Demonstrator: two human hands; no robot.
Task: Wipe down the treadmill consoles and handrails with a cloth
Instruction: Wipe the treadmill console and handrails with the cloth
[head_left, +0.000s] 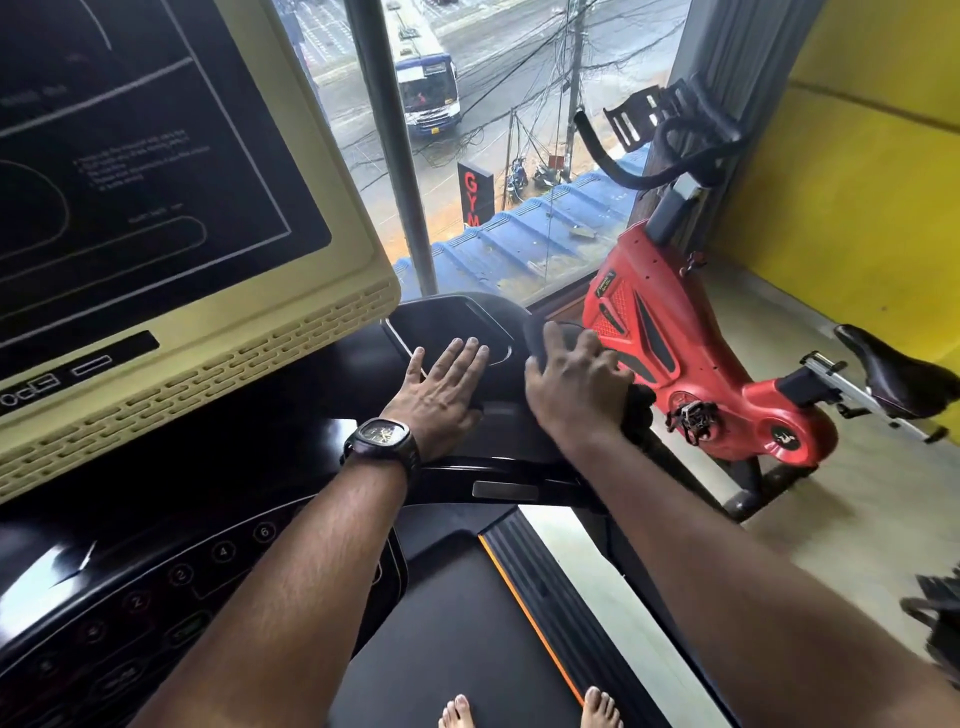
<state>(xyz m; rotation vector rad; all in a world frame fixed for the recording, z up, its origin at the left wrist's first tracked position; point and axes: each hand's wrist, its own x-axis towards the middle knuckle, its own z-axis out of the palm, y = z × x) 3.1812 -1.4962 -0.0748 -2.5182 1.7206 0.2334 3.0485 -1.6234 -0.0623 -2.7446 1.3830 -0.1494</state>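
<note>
Glossy black treadmill console (311, 441) under cream-framed dark screen (218, 332); red exercise bike (675, 332) just to its right. Left hand (441, 395) flat, fingers straight, on console's right tray. Right hand (576, 389) clutches dark cloth (638, 408) against console's right end.

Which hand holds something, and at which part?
The right hand grips the dark cloth, bunched under its palm. The left hand lies flat on the console and holds nothing.
</note>
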